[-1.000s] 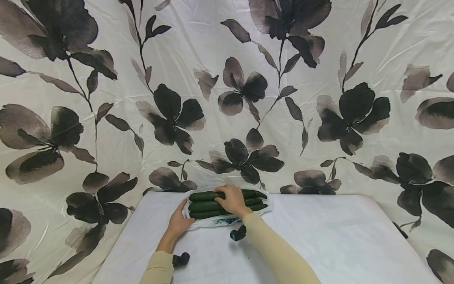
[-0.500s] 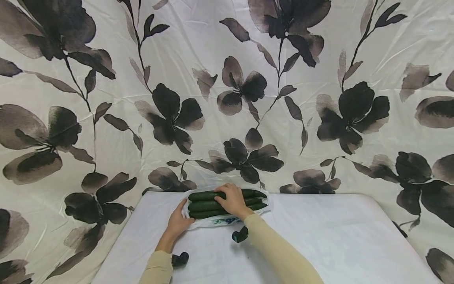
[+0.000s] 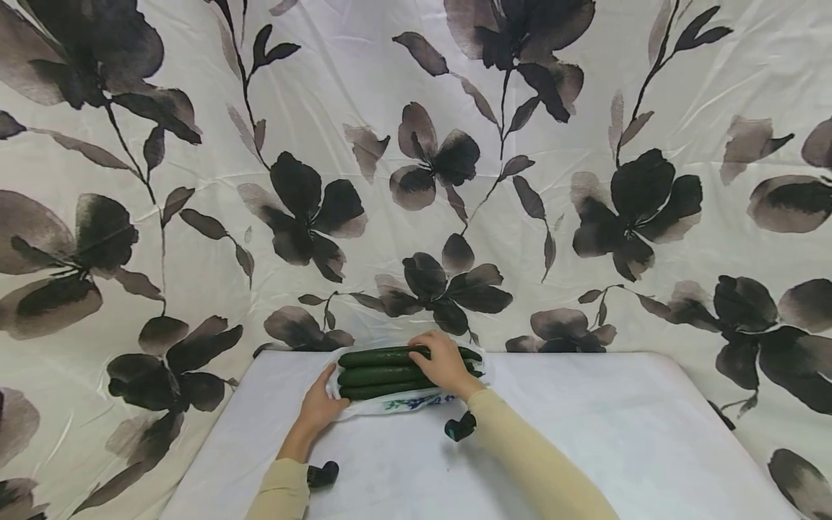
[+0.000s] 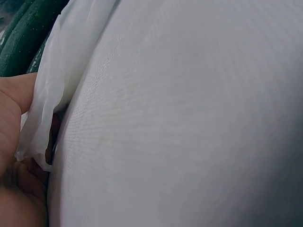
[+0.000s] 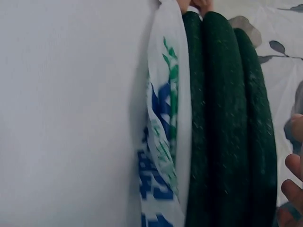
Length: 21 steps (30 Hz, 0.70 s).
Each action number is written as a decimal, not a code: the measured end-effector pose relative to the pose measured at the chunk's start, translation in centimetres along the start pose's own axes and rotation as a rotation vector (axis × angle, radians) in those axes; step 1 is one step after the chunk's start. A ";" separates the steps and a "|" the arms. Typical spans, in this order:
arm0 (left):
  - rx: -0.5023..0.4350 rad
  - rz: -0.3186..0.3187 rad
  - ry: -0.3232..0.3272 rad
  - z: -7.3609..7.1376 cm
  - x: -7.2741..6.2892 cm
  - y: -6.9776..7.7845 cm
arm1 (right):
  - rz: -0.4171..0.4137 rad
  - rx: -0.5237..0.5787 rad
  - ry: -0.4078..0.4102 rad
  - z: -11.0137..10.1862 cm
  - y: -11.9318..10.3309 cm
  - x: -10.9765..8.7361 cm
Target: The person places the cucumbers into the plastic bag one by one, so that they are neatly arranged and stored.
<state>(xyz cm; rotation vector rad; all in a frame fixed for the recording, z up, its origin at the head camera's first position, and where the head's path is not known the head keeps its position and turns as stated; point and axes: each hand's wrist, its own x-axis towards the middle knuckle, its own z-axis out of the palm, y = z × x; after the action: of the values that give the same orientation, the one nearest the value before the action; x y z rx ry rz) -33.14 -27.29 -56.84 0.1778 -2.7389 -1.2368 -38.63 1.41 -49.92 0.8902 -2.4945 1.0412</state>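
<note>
Three long dark green cucumbers (image 3: 383, 375) lie side by side in a white plastic bag (image 3: 364, 406) with blue and green print. My left hand (image 3: 321, 404) holds the bag's left end. In the left wrist view, the thin plastic (image 4: 49, 90) passes between thumb and fingers, beside the cucumber ends (image 4: 28, 38). My right hand (image 3: 445, 365) lies over the right part of the cucumbers, its fingers reaching toward the far side. In the right wrist view, its fingertips (image 5: 293, 189) show at the right edge, slightly bent and apart from the outer cucumber (image 5: 258, 127).
A white-covered table (image 3: 585, 433) lies under the bag and extends to the right. Behind its far edge hangs a floral cloth (image 3: 455, 217). A dark wrist-camera piece (image 3: 323, 474) is on the left wrist, and another one (image 3: 460, 427) is on the right.
My right hand has shifted to the right along the cucumbers, baring more of their length. The left hand keeps its place at the bag's end. The head view has turned slightly right.
</note>
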 end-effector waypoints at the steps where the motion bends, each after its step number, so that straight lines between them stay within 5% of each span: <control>1: 0.000 0.001 -0.003 0.0 0.0 0.0 | 0.003 -0.009 -0.005 -0.3 0.1 0.0; 21: -0.019 -0.007 -0.011 0.1 0.0 0.0 | -0.067 -0.078 0.131 -6.9 1.0 -1.8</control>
<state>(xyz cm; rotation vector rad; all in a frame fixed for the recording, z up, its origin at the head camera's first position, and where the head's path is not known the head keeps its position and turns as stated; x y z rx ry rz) -33.12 -27.19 -56.88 0.1800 -2.7370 -1.2695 -37.65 7.68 -46.54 0.8480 -2.3634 0.9432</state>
